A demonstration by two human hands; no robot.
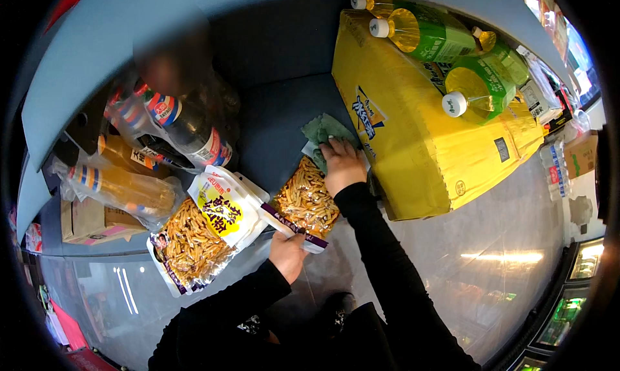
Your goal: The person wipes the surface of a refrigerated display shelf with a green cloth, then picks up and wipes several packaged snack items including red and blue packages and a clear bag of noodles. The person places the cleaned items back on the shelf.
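Observation:
My left hand (289, 255) pinches the purple-edged lower end of a clear-fronted snack packet (307, 199) filled with yellowish, noodle-like pieces. At that packet's far end, my right hand (346, 166) lies on a crumpled green cloth (325, 131), fingers pressed over it. The cloth covers part of the packet's top. Just left of this packet rests a stack of similar packets (193, 245), their white and yellow tops printed with writing. The lower packets are mostly hidden under the top one.
To the left stand shrink-wrapped dark soda bottles (181, 121) and an amber drink bottle (128, 192) above a cardboard box (97, 221). On the right, a big yellow carton (402, 129) carries green-labelled bottles (477, 87). Below is a shiny tiled floor (465, 284).

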